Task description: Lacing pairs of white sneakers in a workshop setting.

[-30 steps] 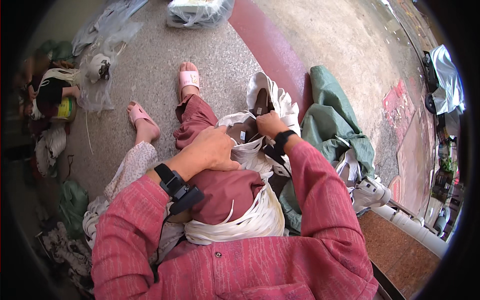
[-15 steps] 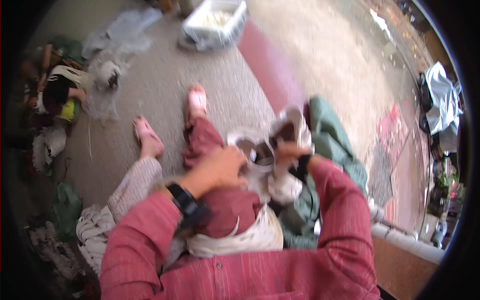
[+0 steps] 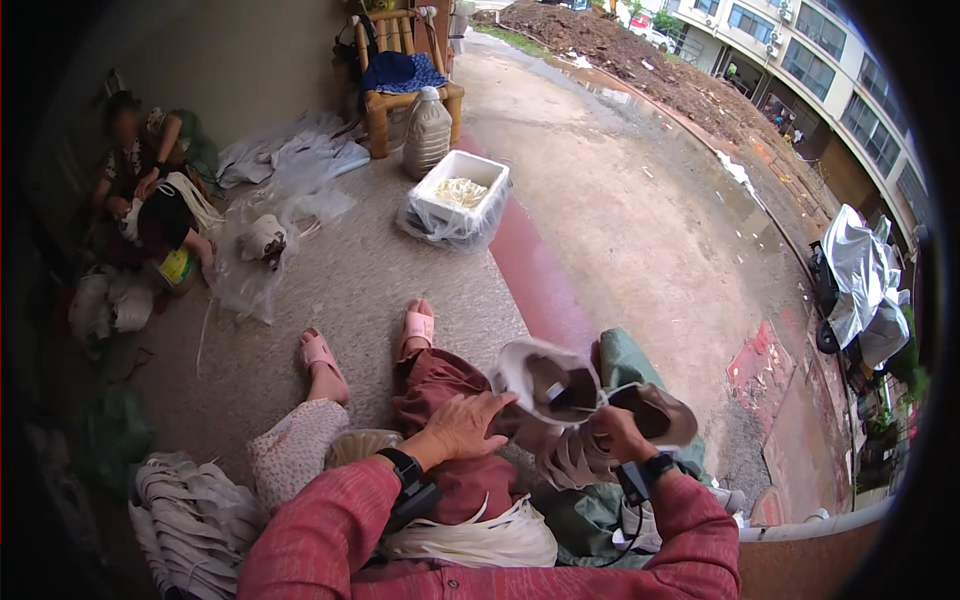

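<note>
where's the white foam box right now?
Head view, upper middle: the white foam box sits just in front of the big plastic jug, with the red floor strip passing along its right side.

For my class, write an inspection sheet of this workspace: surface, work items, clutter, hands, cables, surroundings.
Surface: speckled grey floor beside a reddish strip.
Work items: two pale shoes, side by side, openings facing the camera; bundle of pale strands on the lap.
Clutter: green sack, loose clear plastic, white box with strands inside.
Hands: left hand spread beside the shoes, contact unclear; right hand closed on them, exact grip hidden.
Cables: thin black cable by the right wrist.
Surroundings: seated person, bamboo chair, silver cover.
</note>
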